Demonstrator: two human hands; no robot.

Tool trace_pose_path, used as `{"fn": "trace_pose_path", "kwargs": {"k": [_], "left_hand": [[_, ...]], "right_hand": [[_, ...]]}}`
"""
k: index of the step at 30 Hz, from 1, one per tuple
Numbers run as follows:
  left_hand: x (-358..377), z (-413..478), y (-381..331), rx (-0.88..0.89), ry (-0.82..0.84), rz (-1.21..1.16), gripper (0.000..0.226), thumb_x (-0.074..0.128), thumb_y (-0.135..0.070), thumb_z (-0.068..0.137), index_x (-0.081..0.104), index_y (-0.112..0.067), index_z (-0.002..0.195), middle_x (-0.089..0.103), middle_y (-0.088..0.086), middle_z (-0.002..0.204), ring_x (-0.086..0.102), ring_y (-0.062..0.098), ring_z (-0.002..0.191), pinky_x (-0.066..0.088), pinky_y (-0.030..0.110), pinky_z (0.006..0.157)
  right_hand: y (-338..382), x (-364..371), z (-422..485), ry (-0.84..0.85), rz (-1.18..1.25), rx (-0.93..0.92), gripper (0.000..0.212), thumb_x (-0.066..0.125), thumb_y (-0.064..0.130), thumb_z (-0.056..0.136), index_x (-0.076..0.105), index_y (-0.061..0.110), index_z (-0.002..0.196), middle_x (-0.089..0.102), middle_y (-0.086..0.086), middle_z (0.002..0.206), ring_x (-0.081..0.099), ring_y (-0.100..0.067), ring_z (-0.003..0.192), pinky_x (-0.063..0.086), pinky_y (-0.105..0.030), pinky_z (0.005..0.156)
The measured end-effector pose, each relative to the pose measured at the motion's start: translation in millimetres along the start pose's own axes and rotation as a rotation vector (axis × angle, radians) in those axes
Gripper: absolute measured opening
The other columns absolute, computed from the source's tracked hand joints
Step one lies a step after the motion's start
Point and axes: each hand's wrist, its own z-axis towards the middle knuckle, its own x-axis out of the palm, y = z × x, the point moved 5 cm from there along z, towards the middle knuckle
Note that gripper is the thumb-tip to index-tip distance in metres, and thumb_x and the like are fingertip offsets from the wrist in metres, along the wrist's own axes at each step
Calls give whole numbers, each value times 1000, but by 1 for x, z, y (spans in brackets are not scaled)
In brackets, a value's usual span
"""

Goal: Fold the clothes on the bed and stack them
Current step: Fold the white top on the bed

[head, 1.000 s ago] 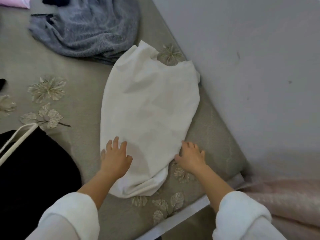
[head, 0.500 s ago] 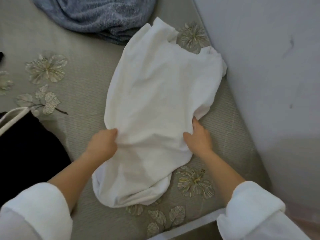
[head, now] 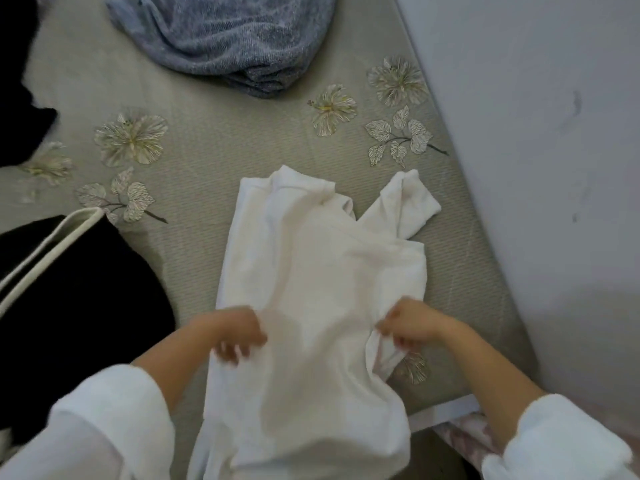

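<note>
Both bare forearms reach forward and slightly inward, left hand (head: 239, 332) and right hand (head: 410, 325) level with each other, knuckles up, fingers curled under, each gripping one side of the white shirt (head: 322, 265).

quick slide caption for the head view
Left hand and right hand grip a soft white top on the grey floral bedspread.

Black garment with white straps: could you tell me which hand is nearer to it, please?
Left. The left hand grips the white top's left edge, beside the black garment; the right hand grips its right edge.
</note>
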Motion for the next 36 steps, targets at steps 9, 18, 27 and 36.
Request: {"fn": "trace_pose_path", "kwargs": {"k": [9, 18, 27, 36], "left_hand": [[-145, 5, -107, 478, -1179, 10, 63, 43, -1, 88, 28, -14, 148, 20, 8, 157, 18, 31, 141, 22, 44, 111], [-155, 21, -100, 368, -1107, 333, 24, 44, -19, 94, 62, -17, 110, 57, 3, 111, 31, 28, 123, 12, 53, 108], [-105, -86, -12, 667, -1284, -408, 24, 42, -4, 95, 63, -10, 105, 57, 3, 106, 35, 31, 126, 30, 52, 104], [-79, -238, 63, 700, -1531, -369, 32, 41, -12, 89, 65, -12, 110, 58, 13, 103, 42, 33, 114, 32, 50, 98]], "right_hand": [[-8, -79, 37, -804, 443, 80, 64, 70, 18, 79, 42, -4, 132, 40, -19, 135, 43, -34, 123, 39, -37, 99], [-9, -59, 16, -968, 426, -189, 28, 59, 13, 88, 41, 15, 67, 46, 3, 68, 41, -12, 62, 30, -28, 54], [5, -55, -60, -601, 906, -253, 38, 73, 7, 81, 50, 10, 111, 67, -3, 97, 66, -12, 81, 53, -21, 65], [58, -58, -211, -685, 192, -302, 35, 64, 24, 88, 48, 9, 61, 39, 1, 57, 36, -13, 56, 24, -30, 51]]}}
